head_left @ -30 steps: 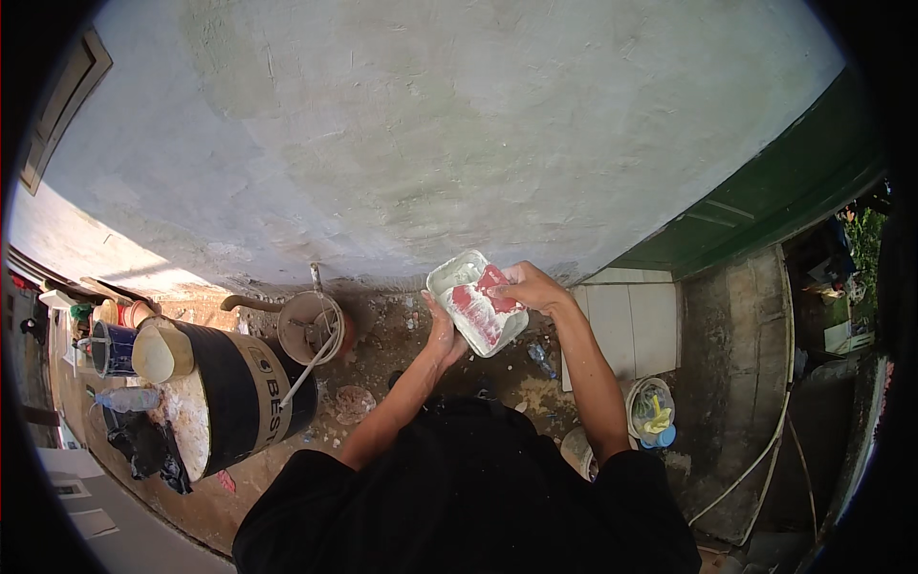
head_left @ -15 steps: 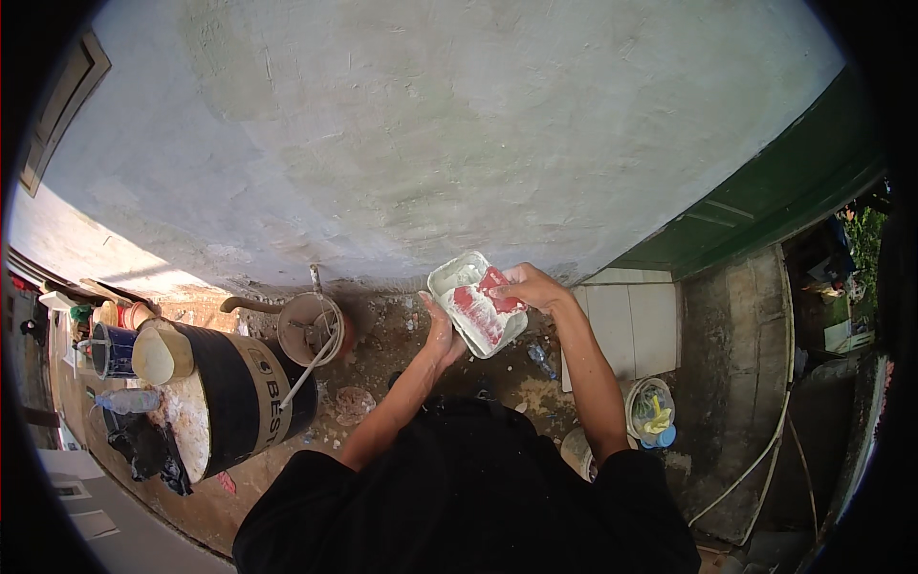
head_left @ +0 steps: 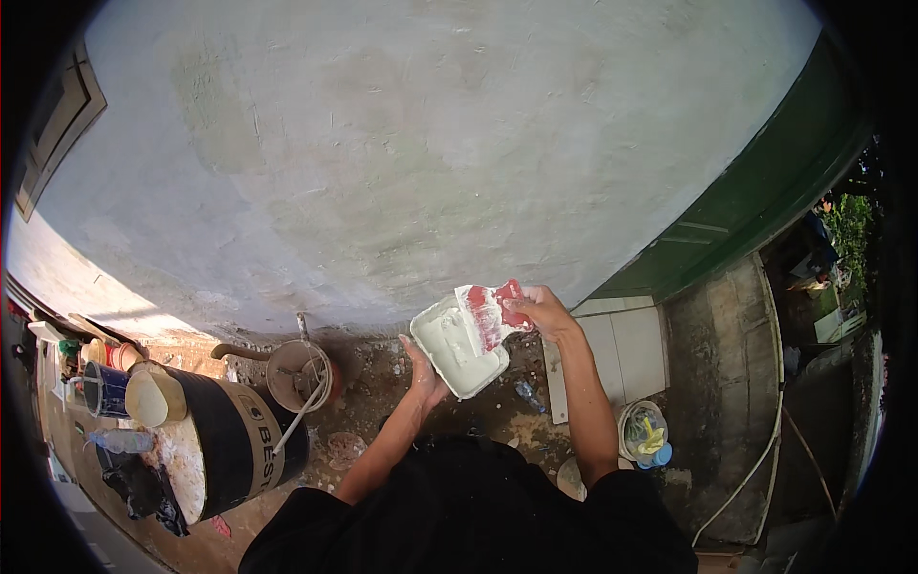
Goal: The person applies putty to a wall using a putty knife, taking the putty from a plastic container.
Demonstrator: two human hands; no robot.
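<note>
My left hand point(head_left: 421, 373) grips a pale rectangular tray point(head_left: 442, 368) from below and its left side; white pasty material lies inside it. In my right hand point(head_left: 543, 311) is a red scraper point(head_left: 494, 319) smeared with white paste, held over the tray's upper right part. Behind both rises a pale, patchy plastered wall point(head_left: 440, 172), with neither hand against it.
At lower left a black drum point(head_left: 229, 445) carries a cream container point(head_left: 153, 402) and dark bags. A bucket with pipes point(head_left: 287, 373) sits by the wall base. At right are white tiles point(head_left: 631, 349), a pail point(head_left: 638, 430), a green door point(head_left: 698, 230) and hoses.
The view has tilted up toward the wall. The tray has shifted lower-left in the picture, and the red scraper has lifted from lying inside it to its upper right edge, exposing more white paste.
</note>
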